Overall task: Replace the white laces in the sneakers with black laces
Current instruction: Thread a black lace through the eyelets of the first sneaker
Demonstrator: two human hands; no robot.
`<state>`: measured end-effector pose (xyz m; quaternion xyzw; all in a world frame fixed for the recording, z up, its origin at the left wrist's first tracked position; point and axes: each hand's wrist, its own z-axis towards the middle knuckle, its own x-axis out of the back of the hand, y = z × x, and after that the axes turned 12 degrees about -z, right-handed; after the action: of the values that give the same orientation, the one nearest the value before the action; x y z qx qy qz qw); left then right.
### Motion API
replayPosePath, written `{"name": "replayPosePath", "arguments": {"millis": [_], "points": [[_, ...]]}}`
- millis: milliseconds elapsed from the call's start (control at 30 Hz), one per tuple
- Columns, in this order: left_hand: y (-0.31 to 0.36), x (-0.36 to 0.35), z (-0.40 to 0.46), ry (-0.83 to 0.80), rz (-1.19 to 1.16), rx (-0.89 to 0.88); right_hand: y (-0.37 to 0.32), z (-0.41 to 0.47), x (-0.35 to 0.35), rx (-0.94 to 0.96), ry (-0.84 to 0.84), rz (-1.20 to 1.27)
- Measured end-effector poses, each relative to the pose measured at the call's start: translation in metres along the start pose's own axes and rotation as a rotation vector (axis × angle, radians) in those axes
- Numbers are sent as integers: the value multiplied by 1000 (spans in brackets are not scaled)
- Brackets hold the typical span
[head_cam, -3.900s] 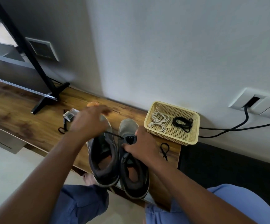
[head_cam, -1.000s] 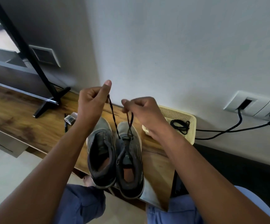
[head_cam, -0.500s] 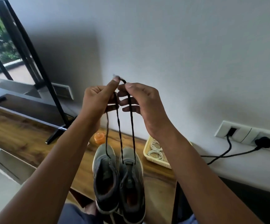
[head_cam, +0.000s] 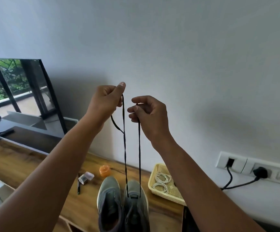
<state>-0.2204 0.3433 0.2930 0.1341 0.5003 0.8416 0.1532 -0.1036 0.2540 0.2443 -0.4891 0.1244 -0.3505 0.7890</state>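
Note:
Two grey sneakers stand side by side on the wooden shelf [head_cam: 18,166], the left sneaker [head_cam: 110,201] without laces. A black lace [head_cam: 125,148] runs through the lowest eyelets of the right sneaker [head_cam: 136,206] and rises in two taut strands. My left hand [head_cam: 105,102] pinches one strand high above the shoes, with the lace's free end hanging below the fist. My right hand [head_cam: 148,114] pinches the other strand at about the same height, a little lower. White laces [head_cam: 162,181] lie coiled in the yellow basket [head_cam: 152,177] to the right of the shoes.
An orange-capped small jar [head_cam: 105,171] and a clear plastic piece [head_cam: 85,177] with a black pen-like item lie behind the left sneaker. A TV screen [head_cam: 18,91] stands at the left. A wall socket strip [head_cam: 253,166] with black cables is at the right.
Both hands have pulled the lace ends higher above the right sneaker, and the hands have moved slightly apart. The camera has tilted up, so the shoes now sit at the bottom edge.

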Motion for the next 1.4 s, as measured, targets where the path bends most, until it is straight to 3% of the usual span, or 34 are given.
{"name": "replayPosePath", "arguments": {"millis": [267, 433, 533, 700, 900, 1100, 1267, 1400], "points": [[41, 8, 32, -69, 563, -145, -6, 7, 7, -69, -22, 66], [44, 2, 41, -372, 900, -118, -2, 7, 9, -93, -83, 198], [18, -4, 33, -513, 760, -11, 10, 2, 9, -129, -143, 258], [-37, 5, 13, -520, 549, 84, 51, -19, 12, -240, -191, 192], [-106, 27, -15, -421, 347, 243, 110, -47, 7, -391, -167, 48], [-154, 47, -36, -144, -41, 562, 146, -62, -1, -460, -180, 20], [-177, 47, -40, 91, -263, 521, 165, -67, -8, -478, -215, 8], [-187, 40, -44, 63, -186, 366, 177, -69, -14, -444, -246, -68]]}}
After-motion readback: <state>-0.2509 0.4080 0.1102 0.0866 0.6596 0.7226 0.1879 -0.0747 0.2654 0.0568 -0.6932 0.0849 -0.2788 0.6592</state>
